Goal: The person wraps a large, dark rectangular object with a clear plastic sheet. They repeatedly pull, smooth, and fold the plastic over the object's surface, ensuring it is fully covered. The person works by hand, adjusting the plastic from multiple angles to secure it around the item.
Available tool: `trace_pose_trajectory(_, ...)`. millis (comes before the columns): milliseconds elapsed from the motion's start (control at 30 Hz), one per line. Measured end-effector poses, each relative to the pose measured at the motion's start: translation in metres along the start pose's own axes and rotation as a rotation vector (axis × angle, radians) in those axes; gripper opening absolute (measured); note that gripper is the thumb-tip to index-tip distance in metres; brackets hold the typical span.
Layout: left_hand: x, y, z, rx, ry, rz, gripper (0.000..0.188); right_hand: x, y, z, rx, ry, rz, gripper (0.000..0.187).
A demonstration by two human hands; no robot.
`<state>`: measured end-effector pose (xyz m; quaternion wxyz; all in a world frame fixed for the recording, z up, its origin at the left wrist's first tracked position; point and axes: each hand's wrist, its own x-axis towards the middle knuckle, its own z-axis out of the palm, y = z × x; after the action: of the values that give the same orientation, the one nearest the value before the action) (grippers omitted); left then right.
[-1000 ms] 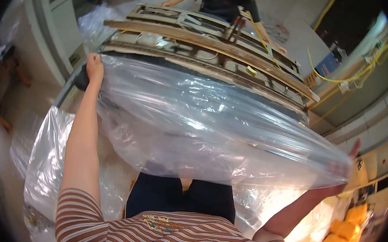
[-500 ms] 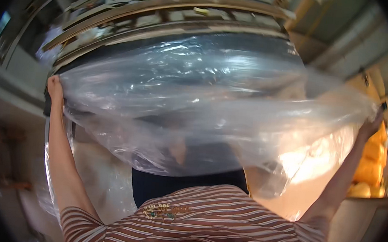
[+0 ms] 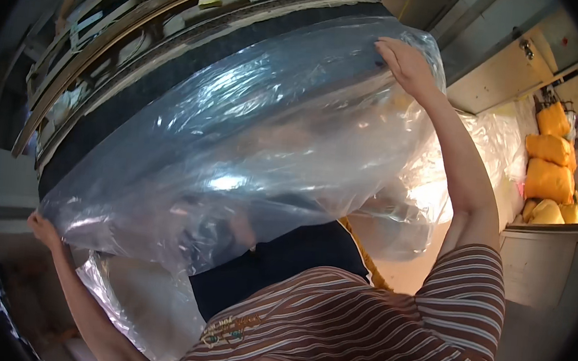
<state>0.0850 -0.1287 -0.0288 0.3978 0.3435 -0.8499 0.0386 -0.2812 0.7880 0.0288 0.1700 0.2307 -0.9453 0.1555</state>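
A large clear plastic sheet spreads across a dark-topped surface and hangs over its near edge in loose folds. At the far left, my left hand is closed around the sheet's corner. My right hand lies on the sheet at its far right part, fingers stretched out and pointing left. Through the film, part of my body and dark clothing shows dimly.
Behind the surface runs a long wooden-edged frame with a small yellow block on it. More crumpled clear plastic hangs at right. Beyond it, yellow-orange bundles are stacked on a ledge.
My right hand has moved from the right side to the far right part of the sheet and flattened there. My left hand still grips its corner, now lower left. The view has turned.
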Motion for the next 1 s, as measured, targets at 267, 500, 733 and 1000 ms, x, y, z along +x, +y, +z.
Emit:
trace_pose_trajectory(267,-0.025,0.051,0.009,0.087,-0.086,-0.153,0.040,0.046,-0.027,0.017,-0.384,0.497,-0.129,0.036)
trace_pose_trajectory(500,-0.027,0.049,0.010,0.034,-0.124,-0.204,0.042,0.063,0.006,0.044,0.466,0.058,0.345,0.022)
trace_pose_trajectory(733,-0.006,-0.016,-0.041,-0.171,0.036,-0.228,0.043,0.078,-0.012,0.059,0.190,0.142,0.152,0.023)
trace_pose_trajectory(1000,-0.063,-0.016,-0.138,-0.261,-0.099,-0.235,0.042,0.083,-0.014,0.066,0.266,0.080,0.140,0.021)
